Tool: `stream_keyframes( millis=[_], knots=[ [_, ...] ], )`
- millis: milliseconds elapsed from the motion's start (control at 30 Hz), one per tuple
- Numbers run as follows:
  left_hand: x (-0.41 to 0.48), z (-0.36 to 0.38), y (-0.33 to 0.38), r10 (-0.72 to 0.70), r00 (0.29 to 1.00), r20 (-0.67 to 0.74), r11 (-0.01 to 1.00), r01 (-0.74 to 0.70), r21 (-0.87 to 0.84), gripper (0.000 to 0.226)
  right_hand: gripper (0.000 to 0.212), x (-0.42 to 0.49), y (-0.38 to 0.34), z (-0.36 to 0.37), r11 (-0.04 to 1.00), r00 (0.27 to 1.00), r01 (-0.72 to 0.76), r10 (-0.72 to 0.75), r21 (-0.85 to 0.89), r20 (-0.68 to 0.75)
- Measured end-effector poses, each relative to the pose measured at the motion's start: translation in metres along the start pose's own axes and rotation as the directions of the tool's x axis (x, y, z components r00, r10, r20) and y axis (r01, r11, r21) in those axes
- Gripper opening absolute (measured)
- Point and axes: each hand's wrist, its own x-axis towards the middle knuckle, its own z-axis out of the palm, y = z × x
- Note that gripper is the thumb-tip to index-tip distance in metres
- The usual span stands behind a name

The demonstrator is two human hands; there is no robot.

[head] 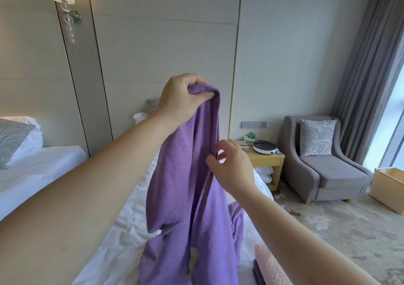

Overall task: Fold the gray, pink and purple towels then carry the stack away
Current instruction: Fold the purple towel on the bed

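One purple towel (181, 175) hangs before the bed (122, 230); nightstand (266, 160), armchair (332, 175) beyond.

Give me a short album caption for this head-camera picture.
Left hand holds a purple towel up over the bed while the right hand pinches its edge lower down.

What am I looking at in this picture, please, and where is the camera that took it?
There is no machine here: the two grips are a person's bare hands, and the single picture comes from a wide-angle camera worn on their head, looking forward and down. The left grip holds the top of a purple towel up high, so that it hangs down to the white bed. The right grip appears to pinch the towel's edge lower down. At the bottom right, a folded pink towel lies on the bed, a darker towel showing at its edge. Behind stand a nightstand and a gray armchair.
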Motion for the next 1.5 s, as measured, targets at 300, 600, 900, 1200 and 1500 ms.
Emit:
stream_keyframes(
  millis=[300,600,900,1200,1500],
  knots=[
    [0.007,-0.021,0.003,-0.032,0.986,-0.165,0.999,0.028,-0.03,0.014,0.026,-0.03,0.032,0.024,0.988,0.965,-0.151,0.155,-0.032,0.21],
    [-0.001,-0.073,-0.047,-0.107,0.876,-0.471,0.993,0.118,-0.007,0.012,0.025,-0.025,0.079,-0.002,0.943,0.904,-0.334,0.323,-0.01,0.281],
    [-0.044,-0.063,-0.1,-0.491,0.781,-0.386,0.87,0.42,-0.257,0.016,0.037,-0.013,0.074,0.001,0.96,0.918,-0.229,0.158,0.161,0.364],
    [-0.017,-0.029,-0.056,-0.35,0.913,-0.208,0.917,0.289,-0.274,0.013,0.03,-0.056,0.068,0.061,0.992,0.795,-0.106,0.122,-0.062,0.595],
    [-0.01,-0.013,-0.032,-0.323,0.934,-0.15,0.91,0.263,-0.321,0.012,0.031,-0.044,0.061,0.07,0.972,0.921,-0.188,0.224,-0.139,0.318]
  ],
)
